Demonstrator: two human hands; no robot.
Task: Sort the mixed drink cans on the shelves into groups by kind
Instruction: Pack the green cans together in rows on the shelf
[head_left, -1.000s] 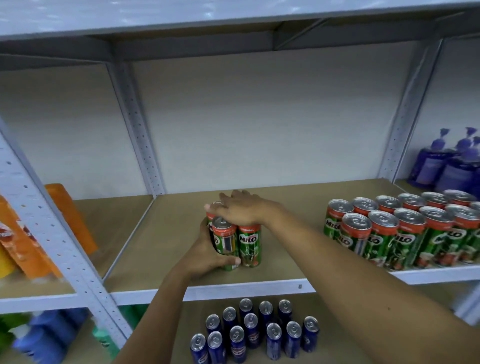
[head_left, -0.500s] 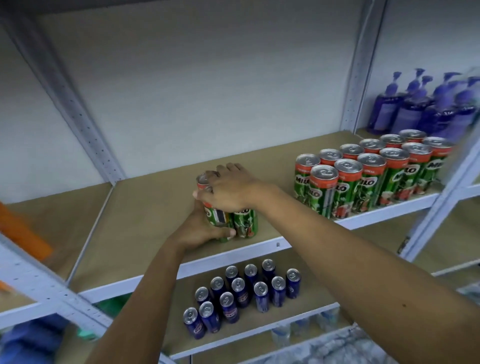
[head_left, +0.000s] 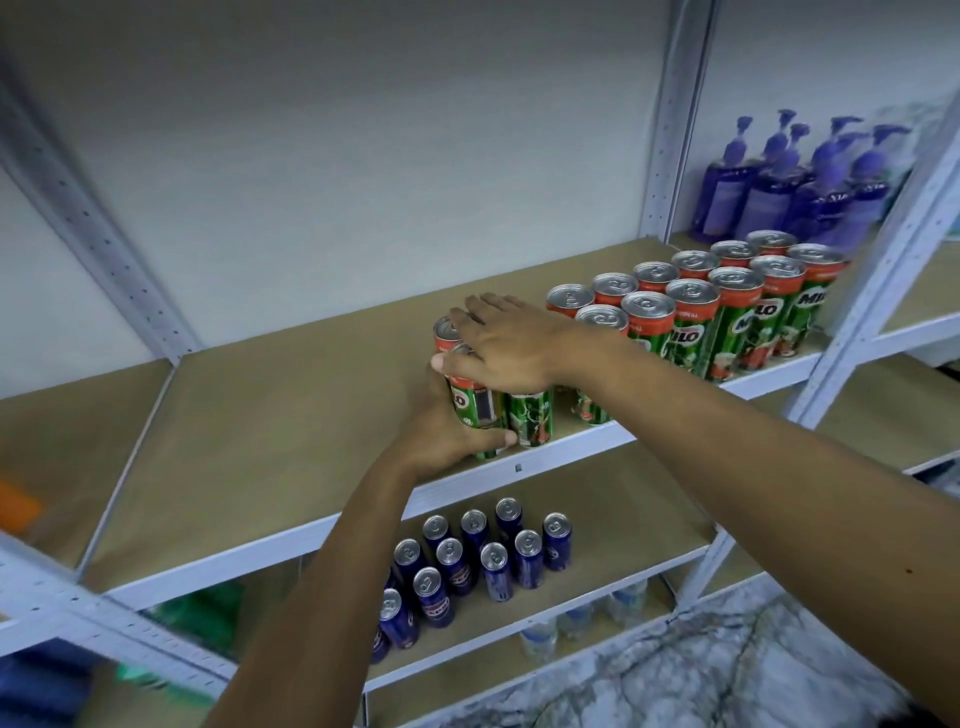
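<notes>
Green-and-red Milo cans in a small cluster (head_left: 511, 410) stand upright near the front lip of the middle shelf (head_left: 291, 415), pinned between both hands. The left hand (head_left: 447, 434) wraps the cluster's near-left side, fingers curled round the base of the front can. The right hand (head_left: 511, 345) lies flat and spread over the can tops, pressing down rather than closing round any one can. How many cans sit in the cluster cannot be told; at least three show.

The larger Milo group (head_left: 711, 306) stands in two rows at about two o'clock from the hands, on the same shelf board, with only a narrow gap between its nearest can and the cluster. The cans' long axes are vertical, so the likely move is a sideways slide toward two o'clock, keeping them upright. The right hand is nearer the group; the left sits on the trailing side, placed to push.

Blue cans (head_left: 467, 564) are already gathered on the shelf below, at six o'clock. Purple pump bottles (head_left: 795, 192) stand behind the big group.
</notes>
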